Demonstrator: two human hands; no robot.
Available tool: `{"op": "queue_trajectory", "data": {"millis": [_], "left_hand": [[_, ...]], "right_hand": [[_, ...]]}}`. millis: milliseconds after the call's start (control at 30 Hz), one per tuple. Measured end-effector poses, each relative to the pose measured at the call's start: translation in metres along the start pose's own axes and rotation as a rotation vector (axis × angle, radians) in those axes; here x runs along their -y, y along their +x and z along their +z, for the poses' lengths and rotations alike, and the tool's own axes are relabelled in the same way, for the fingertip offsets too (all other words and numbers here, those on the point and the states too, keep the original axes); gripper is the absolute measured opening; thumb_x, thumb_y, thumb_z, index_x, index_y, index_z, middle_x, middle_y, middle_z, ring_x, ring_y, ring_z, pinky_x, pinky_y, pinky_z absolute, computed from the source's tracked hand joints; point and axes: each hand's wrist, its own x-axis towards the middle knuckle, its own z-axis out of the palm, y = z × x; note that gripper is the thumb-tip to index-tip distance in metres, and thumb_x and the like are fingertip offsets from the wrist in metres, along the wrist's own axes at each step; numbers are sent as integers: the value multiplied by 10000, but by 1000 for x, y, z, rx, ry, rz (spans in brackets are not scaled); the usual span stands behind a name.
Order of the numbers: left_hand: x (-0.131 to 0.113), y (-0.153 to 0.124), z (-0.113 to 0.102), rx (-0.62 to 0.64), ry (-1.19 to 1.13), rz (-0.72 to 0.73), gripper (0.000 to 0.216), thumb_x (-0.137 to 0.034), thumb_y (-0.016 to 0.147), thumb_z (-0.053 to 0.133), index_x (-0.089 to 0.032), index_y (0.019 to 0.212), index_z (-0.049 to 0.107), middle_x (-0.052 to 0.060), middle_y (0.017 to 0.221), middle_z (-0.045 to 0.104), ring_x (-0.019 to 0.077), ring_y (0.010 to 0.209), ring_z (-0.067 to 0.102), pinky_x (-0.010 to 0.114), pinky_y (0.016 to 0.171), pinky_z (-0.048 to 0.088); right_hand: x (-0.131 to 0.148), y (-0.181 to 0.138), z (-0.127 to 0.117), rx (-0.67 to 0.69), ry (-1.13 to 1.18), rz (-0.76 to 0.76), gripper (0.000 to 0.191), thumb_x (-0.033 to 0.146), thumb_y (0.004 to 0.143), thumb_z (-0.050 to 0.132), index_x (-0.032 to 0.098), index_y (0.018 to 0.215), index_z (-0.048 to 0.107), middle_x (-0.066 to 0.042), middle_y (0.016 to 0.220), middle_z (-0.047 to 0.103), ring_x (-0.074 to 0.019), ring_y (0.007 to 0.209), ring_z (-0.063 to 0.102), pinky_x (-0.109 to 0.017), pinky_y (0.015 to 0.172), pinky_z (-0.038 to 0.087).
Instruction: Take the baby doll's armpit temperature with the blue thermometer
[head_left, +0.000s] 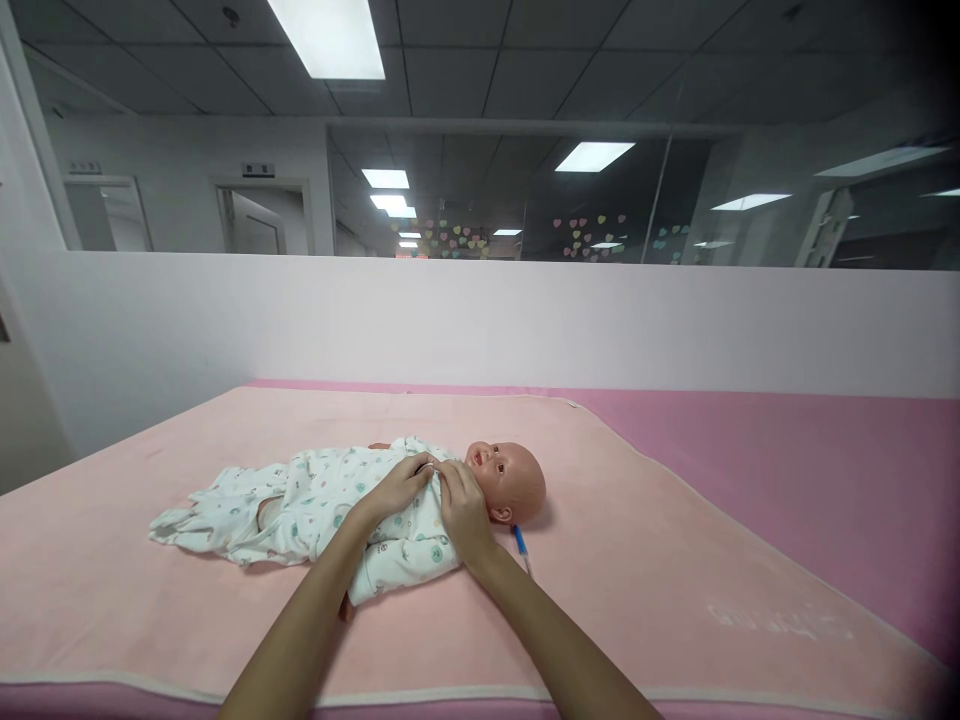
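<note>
A baby doll (517,478) lies on its back, its bald head to the right. It wears a white patterned baby romper (322,488), whose loose leg ends spread out to the left. Both hands meet at the neck of the romper, below the doll's chin. My left hand (405,484) is closed, its fingertips pinching the cloth at the collar. From the right, my right hand (461,505) also pinches the collar cloth with bent fingers. Any fastener between the fingertips is too small to make out.
Under the doll lies a peach blanket (645,560) with a pale edge, over a pink mat (840,470). A thin blue-and-white stick (520,542) lies beside the doll's head. Behind the mat stands a low white wall (525,325) with glass above it.
</note>
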Motion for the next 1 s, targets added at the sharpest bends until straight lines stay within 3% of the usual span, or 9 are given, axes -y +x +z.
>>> {"op": "queue_trajectory", "data": {"millis": [367, 767, 1000], "left_hand": [[-7, -1, -2, 3, -78, -19, 219, -203, 786, 425, -149, 902, 602, 32, 852, 603, 166, 826, 516, 291, 796, 388], [1, 0, -2, -16, -266, -43, 271, -216, 775, 504, -151, 1029, 571, 72, 965, 608, 180, 929, 532, 326, 878, 392], [5, 1, -1, -58, -163, -22, 283, -232, 770, 515, -154, 1035, 573, 71, 963, 608, 177, 890, 538, 320, 847, 404]], "right_hand": [[3, 4, -4, -9, 95, 39, 311, 69, 826, 322, 195, 1008, 541, -63, 903, 572, -175, 878, 529, -341, 794, 465], [2, 4, -4, 12, 101, 21, 390, 56, 805, 336, 192, 1118, 525, -67, 1095, 577, -174, 1034, 519, -373, 903, 446], [-3, 2, 1, -18, 98, 29, 420, 46, 810, 314, 195, 1143, 522, -66, 1061, 606, -174, 996, 549, -373, 873, 466]]}}
